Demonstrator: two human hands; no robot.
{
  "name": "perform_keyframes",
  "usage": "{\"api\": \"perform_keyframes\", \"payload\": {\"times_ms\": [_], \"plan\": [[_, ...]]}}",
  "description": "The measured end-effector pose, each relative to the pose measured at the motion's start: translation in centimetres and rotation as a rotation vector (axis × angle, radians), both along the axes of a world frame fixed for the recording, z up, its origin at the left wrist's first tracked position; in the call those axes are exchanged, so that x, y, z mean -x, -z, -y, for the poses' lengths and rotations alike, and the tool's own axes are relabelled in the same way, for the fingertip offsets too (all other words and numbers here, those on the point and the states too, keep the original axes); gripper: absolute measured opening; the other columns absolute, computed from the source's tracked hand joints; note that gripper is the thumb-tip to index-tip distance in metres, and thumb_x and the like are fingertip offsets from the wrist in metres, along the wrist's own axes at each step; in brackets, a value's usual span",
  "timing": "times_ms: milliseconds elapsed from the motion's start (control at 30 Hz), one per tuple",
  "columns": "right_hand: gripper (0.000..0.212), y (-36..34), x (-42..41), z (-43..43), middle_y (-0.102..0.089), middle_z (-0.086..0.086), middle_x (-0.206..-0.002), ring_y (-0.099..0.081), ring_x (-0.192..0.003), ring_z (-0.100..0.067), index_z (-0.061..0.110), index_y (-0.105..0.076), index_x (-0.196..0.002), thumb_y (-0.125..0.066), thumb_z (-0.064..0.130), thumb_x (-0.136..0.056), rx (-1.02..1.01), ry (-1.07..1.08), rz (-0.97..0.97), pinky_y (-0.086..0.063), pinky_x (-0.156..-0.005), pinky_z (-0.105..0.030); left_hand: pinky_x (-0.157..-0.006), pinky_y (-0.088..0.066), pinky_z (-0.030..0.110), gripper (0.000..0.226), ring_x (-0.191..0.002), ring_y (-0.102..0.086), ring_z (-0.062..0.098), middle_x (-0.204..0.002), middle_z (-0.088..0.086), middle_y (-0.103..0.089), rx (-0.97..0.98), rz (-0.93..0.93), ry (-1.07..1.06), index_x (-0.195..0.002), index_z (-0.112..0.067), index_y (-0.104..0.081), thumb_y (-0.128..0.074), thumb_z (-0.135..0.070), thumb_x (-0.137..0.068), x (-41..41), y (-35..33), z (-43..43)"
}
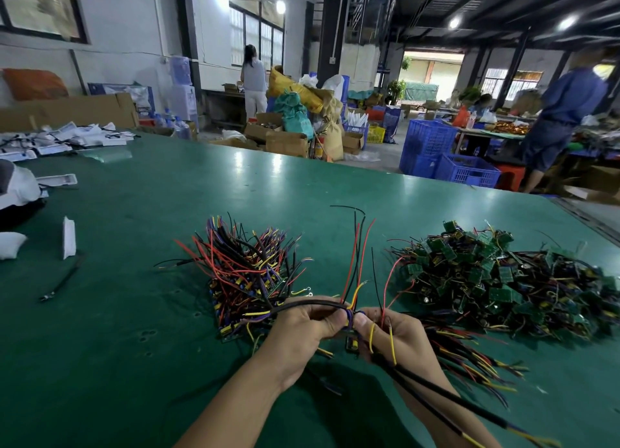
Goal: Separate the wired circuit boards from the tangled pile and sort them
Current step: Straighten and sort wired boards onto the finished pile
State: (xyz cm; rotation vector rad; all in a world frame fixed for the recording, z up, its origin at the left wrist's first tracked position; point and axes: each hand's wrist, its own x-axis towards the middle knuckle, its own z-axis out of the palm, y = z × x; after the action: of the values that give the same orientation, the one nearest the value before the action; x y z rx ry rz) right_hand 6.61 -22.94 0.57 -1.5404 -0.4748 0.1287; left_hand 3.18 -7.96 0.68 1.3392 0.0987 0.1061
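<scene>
a wired circuit board (351, 343) is gripped by its wires (315, 304) in the left hand (302, 328) and right hand (397, 335), and leads snagged in the sorted bundle (248, 273) could be torn off.

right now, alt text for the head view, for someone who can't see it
A person's left hand and right hand pinch a wired board by its coloured wires above a green table. A sorted pile with wires fanned out lies to the left, a tangled pile of green boards to the right.
</scene>
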Motion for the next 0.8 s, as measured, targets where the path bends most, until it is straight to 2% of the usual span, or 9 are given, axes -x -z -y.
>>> {"api": "perform_keyframes", "payload": {"times_ms": [133, 233, 367, 567, 633, 700, 733, 800], "plan": [[0.02, 0.09, 0.07, 0.01, -0.05, -0.009, -0.048, -0.043, -0.043, -0.013, -0.007, -0.065, -0.077, -0.059, 0.004, -0.093, -0.03, -0.009, -0.034, -0.035, -0.047, -0.02, -0.095, -0.048, 0.032, 0.015, -0.092, -0.067, 0.019, -0.088, 0.004, -0.075, 0.053, -0.02, -0.018, -0.079, -0.015, -0.076, -0.068, -0.003, -0.082, -0.16, 0.0, 0.03], [0.021, 0.0, 0.12, 0.13, -0.05, -0.011, -0.048, -0.043, -0.042, -0.013, -0.006, -0.064, -0.075, -0.059, 0.004, -0.093, -0.026, -0.011, -0.038, -0.034, -0.046, -0.02, -0.09, -0.048, 0.028, 0.014, -0.086, -0.067, 0.013, -0.083, 0.001, -0.075, 0.055, -0.029, -0.005, -0.08, -0.015, -0.074, -0.067, -0.002, -0.082, -0.03, -0.17, 0.09], [0.023, -0.09, 0.27, 0.23, -0.049, -0.012, -0.049, -0.041, -0.042, -0.013, -0.008, -0.064, -0.076, -0.059, 0.006, -0.093, -0.017, -0.016, -0.052, -0.032, -0.045, -0.019, -0.093, -0.048, 0.028, 0.013, -0.086, -0.066, 0.012, -0.082, -0.001, -0.075, 0.025, -0.04, 0.003, -0.082, -0.014, -0.073, -0.066, -0.002, -0.084, 0.12, -0.31, 0.02], [0.023, -0.1, 0.3, 0.26, -0.048, -0.01, -0.05, -0.04, -0.043, -0.012, -0.007, -0.065, -0.076, -0.059, 0.007, -0.094, -0.002, -0.022, -0.043, -0.032, -0.045, -0.018, -0.087, -0.048, 0.025, 0.019, -0.085, -0.066, 0.009, -0.082, -0.003, -0.075, -0.018, -0.031, 0.011, -0.08, -0.017, -0.074, -0.066, -0.001, -0.085, -0.02, -0.12, -0.13], [0.022, 0.1, 0.13, 0.18, -0.048, -0.008, -0.049, -0.039, -0.043, -0.01, -0.009, -0.065, -0.079, -0.059, 0.006, -0.094, 0.023, -0.004, -0.02, -0.031, -0.044, -0.018, -0.08, -0.048, 0.019, 0.023, -0.083, -0.066, 0.007, -0.081, -0.005, -0.075, -0.062, -0.01, 0.003, -0.079, -0.02, -0.075, -0.065, -0.001, -0.087, -0.12, -0.01, -0.12], [0.022, 0.25, 0.01, -0.1, -0.049, -0.005, -0.049, -0.039, -0.044, -0.011, -0.008, -0.063, -0.079, -0.059, 0.008, -0.094, 0.041, 0.024, 0.001, -0.03, -0.043, -0.019, -0.075, -0.048, 0.014, 0.023, -0.083, -0.067, 0.004, -0.084, -0.008, -0.075, -0.167, 0.057, -0.018, -0.083, -0.023, -0.074, -0.063, -0.005, -0.091, -0.16, 0.21, 0.05], [0.023, 0.33, -0.02, -0.24, -0.049, -0.004, -0.049, -0.039, -0.045, -0.012, -0.005, -0.063, -0.076, -0.059, 0.009, -0.094, 0.037, 0.042, 0.003, -0.031, -0.044, -0.02, -0.078, -0.049, 0.014, 0.019, -0.087, -0.067, 0.004, -0.088, -0.009, -0.075, -0.218, 0.098, -0.032, -0.086, -0.025, -0.074, -0.061, -0.011, -0.092, -0.13, 0.29, 0.26], [0.023, 0.39, -0.11, -0.39, -0.048, -0.002, -0.049, -0.04, -0.047, -0.014, 0.003, -0.066, -0.071, -0.062, 0.01, -0.092, -0.005, 0.074, -0.017, -0.034, -0.045, -0.021, -0.085, -0.052, 0.024, 0.017, -0.093, -0.067, 0.01, -0.092, -0.007, -0.074, -0.233, 0.134, -0.095, -0.089, -0.031, -0.074, -0.057, -0.028, -0.087, -0.19, 0.38, 0.68]]}}
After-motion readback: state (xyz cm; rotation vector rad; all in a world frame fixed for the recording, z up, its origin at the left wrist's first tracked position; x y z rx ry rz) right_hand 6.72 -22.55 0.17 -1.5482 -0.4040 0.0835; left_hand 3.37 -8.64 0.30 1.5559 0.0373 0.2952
